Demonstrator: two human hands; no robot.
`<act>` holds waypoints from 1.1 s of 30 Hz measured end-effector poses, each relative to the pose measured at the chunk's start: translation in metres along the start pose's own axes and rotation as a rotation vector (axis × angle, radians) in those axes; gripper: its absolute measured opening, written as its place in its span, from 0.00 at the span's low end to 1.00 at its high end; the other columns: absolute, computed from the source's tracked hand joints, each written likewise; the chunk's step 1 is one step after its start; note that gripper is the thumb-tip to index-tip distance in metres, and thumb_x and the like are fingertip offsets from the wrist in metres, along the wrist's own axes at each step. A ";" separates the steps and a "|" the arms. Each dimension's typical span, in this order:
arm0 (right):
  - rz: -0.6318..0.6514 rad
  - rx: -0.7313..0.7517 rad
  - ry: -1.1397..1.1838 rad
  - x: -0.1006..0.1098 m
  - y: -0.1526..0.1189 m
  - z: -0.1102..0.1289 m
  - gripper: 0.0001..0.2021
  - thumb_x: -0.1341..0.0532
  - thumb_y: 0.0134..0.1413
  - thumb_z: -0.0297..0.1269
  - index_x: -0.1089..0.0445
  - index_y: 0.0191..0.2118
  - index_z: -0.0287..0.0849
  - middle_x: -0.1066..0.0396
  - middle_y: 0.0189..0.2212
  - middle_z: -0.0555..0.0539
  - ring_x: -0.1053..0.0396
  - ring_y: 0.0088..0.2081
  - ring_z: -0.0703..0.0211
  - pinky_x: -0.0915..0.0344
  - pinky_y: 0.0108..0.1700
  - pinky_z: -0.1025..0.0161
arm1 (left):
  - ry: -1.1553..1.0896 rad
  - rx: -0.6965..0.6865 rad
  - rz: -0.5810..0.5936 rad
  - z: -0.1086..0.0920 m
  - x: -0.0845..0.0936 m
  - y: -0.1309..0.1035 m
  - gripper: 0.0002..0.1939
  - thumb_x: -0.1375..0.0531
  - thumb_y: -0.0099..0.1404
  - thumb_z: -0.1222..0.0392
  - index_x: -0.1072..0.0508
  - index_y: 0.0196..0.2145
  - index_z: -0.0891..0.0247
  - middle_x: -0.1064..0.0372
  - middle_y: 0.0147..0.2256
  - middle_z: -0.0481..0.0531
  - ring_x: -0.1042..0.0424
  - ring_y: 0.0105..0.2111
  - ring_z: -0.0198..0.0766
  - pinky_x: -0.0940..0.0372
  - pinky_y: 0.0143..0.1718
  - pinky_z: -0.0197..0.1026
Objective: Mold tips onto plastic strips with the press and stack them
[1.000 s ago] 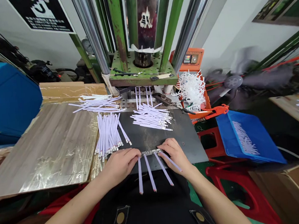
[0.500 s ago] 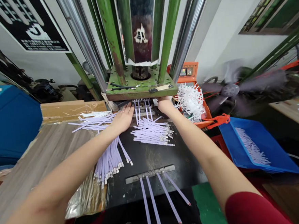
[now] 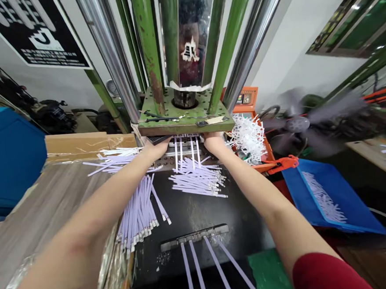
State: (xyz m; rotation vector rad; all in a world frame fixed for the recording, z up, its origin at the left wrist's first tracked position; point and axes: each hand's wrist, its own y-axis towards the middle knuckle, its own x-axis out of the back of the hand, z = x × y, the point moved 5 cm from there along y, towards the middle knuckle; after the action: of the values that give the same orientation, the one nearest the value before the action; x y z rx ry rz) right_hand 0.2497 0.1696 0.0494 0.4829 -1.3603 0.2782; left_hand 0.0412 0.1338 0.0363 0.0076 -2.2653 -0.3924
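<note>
Both hands reach under the green press plate [image 3: 185, 126]. My left hand [image 3: 156, 149] is at the left of the metal mould [image 3: 186, 148], its fingers hidden below the plate. At the mould's right side is my right hand [image 3: 213, 142], with its fingers out of sight too. Several pale purple strips [image 3: 192, 153] stick out of the mould between the hands. A loose pile of purple strips [image 3: 197, 179] lies in front of it. Nearer to me, a metal bar [image 3: 194, 237] holds several strips at the black table's edge.
More purple strips [image 3: 140, 212] lie left of centre, beside a wood-patterned board [image 3: 58, 202]. An orange crate [image 3: 268, 150] of white pieces stands right of the press, with a blue bin [image 3: 359, 203] and a spinning fan [image 3: 298, 124] farther right.
My left hand has moved farther under the plate, and its fingers are now hidden. The camera view has shifted slightly. The right hand stays at the mould's right side.
</note>
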 end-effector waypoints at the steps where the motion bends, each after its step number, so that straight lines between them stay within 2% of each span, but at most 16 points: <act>1: 0.014 0.048 0.028 0.007 -0.021 0.001 0.14 0.45 0.62 0.24 0.28 0.51 0.33 0.27 0.46 0.33 0.30 0.49 0.43 0.35 0.54 0.53 | 0.011 -0.018 0.025 -0.005 0.001 -0.014 0.14 0.43 0.67 0.55 0.26 0.48 0.59 0.25 0.40 0.54 0.27 0.43 0.44 0.33 0.48 0.48; 3: 0.034 0.225 0.166 0.023 -0.068 0.009 0.09 0.38 0.62 0.31 0.27 0.46 0.36 0.26 0.40 0.38 0.28 0.44 0.47 0.32 0.49 0.55 | 0.050 -0.111 0.112 -0.023 -0.002 -0.048 0.14 0.44 0.66 0.56 0.24 0.47 0.60 0.25 0.41 0.55 0.27 0.43 0.44 0.34 0.49 0.47; 5: 0.005 0.418 0.374 0.040 -0.114 0.025 0.14 0.33 0.60 0.41 0.28 0.48 0.40 0.26 0.41 0.41 0.28 0.43 0.50 0.31 0.47 0.57 | 0.083 -0.231 0.236 -0.047 -0.014 -0.086 0.15 0.45 0.67 0.56 0.24 0.47 0.59 0.26 0.41 0.55 0.28 0.43 0.43 0.34 0.48 0.44; 7: -0.044 0.551 0.479 0.050 -0.150 0.046 0.15 0.37 0.63 0.44 0.30 0.50 0.41 0.26 0.42 0.43 0.27 0.42 0.53 0.31 0.44 0.61 | 0.102 -0.305 0.375 -0.071 -0.033 -0.121 0.14 0.46 0.68 0.57 0.24 0.46 0.59 0.25 0.41 0.54 0.27 0.43 0.43 0.33 0.47 0.43; 9: -0.097 0.649 0.432 0.047 -0.174 0.066 0.11 0.45 0.70 0.41 0.29 0.44 0.41 0.25 0.35 0.44 0.27 0.35 0.57 0.32 0.36 0.64 | 0.097 -0.284 0.488 -0.088 -0.050 -0.145 0.12 0.47 0.68 0.57 0.24 0.42 0.60 0.24 0.39 0.55 0.25 0.41 0.44 0.32 0.44 0.43; 11: -0.200 0.691 0.372 0.040 -0.186 0.078 0.15 0.51 0.72 0.36 0.30 0.36 0.40 0.27 0.27 0.46 0.30 0.27 0.59 0.37 0.28 0.64 | 0.087 -0.241 0.550 -0.100 -0.060 -0.160 0.12 0.47 0.69 0.58 0.24 0.39 0.61 0.24 0.37 0.54 0.24 0.39 0.44 0.31 0.41 0.42; 14: -0.404 0.678 0.422 0.042 -0.193 0.073 0.14 0.51 0.71 0.34 0.32 0.34 0.41 0.29 0.24 0.47 0.32 0.24 0.60 0.38 0.27 0.63 | 0.152 -0.226 0.507 -0.110 -0.054 -0.166 0.12 0.46 0.69 0.57 0.25 0.43 0.59 0.24 0.37 0.53 0.24 0.39 0.45 0.30 0.39 0.42; 17: -0.806 0.651 0.581 0.079 -0.200 0.043 0.13 0.49 0.71 0.35 0.33 0.33 0.45 0.31 0.24 0.49 0.32 0.24 0.60 0.36 0.26 0.63 | 0.216 -0.241 0.444 -0.112 -0.042 -0.166 0.14 0.46 0.69 0.56 0.26 0.48 0.56 0.24 0.40 0.52 0.24 0.41 0.45 0.30 0.41 0.42; 19: -1.170 0.448 0.687 0.116 -0.205 0.009 0.14 0.49 0.71 0.38 0.34 0.31 0.47 0.35 0.23 0.51 0.35 0.21 0.60 0.38 0.23 0.63 | 0.208 -0.225 0.465 -0.105 -0.042 -0.169 0.14 0.46 0.69 0.57 0.26 0.48 0.56 0.24 0.41 0.52 0.24 0.42 0.44 0.30 0.41 0.41; 20: -1.268 0.301 0.694 0.131 -0.203 -0.006 0.15 0.49 0.71 0.40 0.34 0.31 0.47 0.37 0.22 0.51 0.36 0.20 0.60 0.39 0.22 0.63 | 0.199 -0.212 0.482 -0.101 -0.045 -0.171 0.14 0.46 0.69 0.58 0.25 0.48 0.56 0.24 0.41 0.52 0.24 0.41 0.44 0.30 0.41 0.41; 21: -1.257 0.174 0.664 0.143 -0.196 -0.017 0.16 0.48 0.71 0.42 0.34 0.31 0.46 0.37 0.22 0.52 0.37 0.20 0.61 0.40 0.22 0.63 | 0.191 -0.198 0.493 -0.095 -0.048 -0.173 0.13 0.46 0.69 0.58 0.25 0.47 0.57 0.24 0.41 0.53 0.24 0.41 0.44 0.30 0.41 0.41; 23: -0.922 0.084 0.546 0.151 -0.164 -0.022 0.19 0.48 0.71 0.47 0.33 0.29 0.44 0.36 0.22 0.52 0.36 0.22 0.62 0.39 0.26 0.64 | 0.178 -0.179 0.498 -0.087 -0.053 -0.177 0.13 0.47 0.69 0.59 0.26 0.47 0.58 0.24 0.42 0.54 0.24 0.41 0.44 0.30 0.42 0.42; 26: -0.153 0.189 0.407 0.105 -0.106 0.002 0.22 0.46 0.70 0.49 0.33 0.27 0.40 0.34 0.21 0.52 0.34 0.24 0.62 0.39 0.29 0.65 | 0.186 -0.161 0.499 -0.083 -0.058 -0.179 0.12 0.46 0.69 0.58 0.28 0.47 0.58 0.25 0.43 0.55 0.25 0.43 0.46 0.31 0.44 0.45; 28: 0.173 0.202 0.281 0.063 -0.085 0.023 0.18 0.38 0.65 0.49 0.30 0.31 0.39 0.30 0.25 0.49 0.32 0.27 0.60 0.38 0.30 0.65 | 0.195 -0.124 0.513 -0.085 -0.057 -0.177 0.12 0.46 0.69 0.57 0.30 0.48 0.59 0.25 0.43 0.54 0.24 0.42 0.47 0.31 0.42 0.45; 31: 0.187 0.193 0.101 0.032 -0.085 0.051 0.22 0.30 0.53 0.52 0.30 0.41 0.38 0.26 0.36 0.40 0.27 0.35 0.50 0.36 0.34 0.63 | 0.203 -0.060 0.504 -0.088 -0.052 -0.173 0.09 0.44 0.68 0.57 0.32 0.44 0.60 0.25 0.38 0.53 0.24 0.38 0.47 0.32 0.37 0.45; 33: 0.193 0.336 0.125 0.025 -0.110 0.073 0.25 0.30 0.51 0.56 0.30 0.43 0.39 0.26 0.36 0.41 0.27 0.36 0.49 0.36 0.33 0.63 | 0.216 -0.088 0.455 -0.092 -0.048 -0.170 0.07 0.41 0.66 0.58 0.34 0.41 0.61 0.25 0.37 0.53 0.24 0.37 0.46 0.32 0.37 0.45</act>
State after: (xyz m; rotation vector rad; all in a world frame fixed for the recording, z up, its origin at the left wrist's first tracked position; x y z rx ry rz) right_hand 0.2426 0.0367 0.0645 0.6026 -1.2437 0.6914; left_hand 0.1202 -0.0470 0.0095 -0.4803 -1.9606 -0.2333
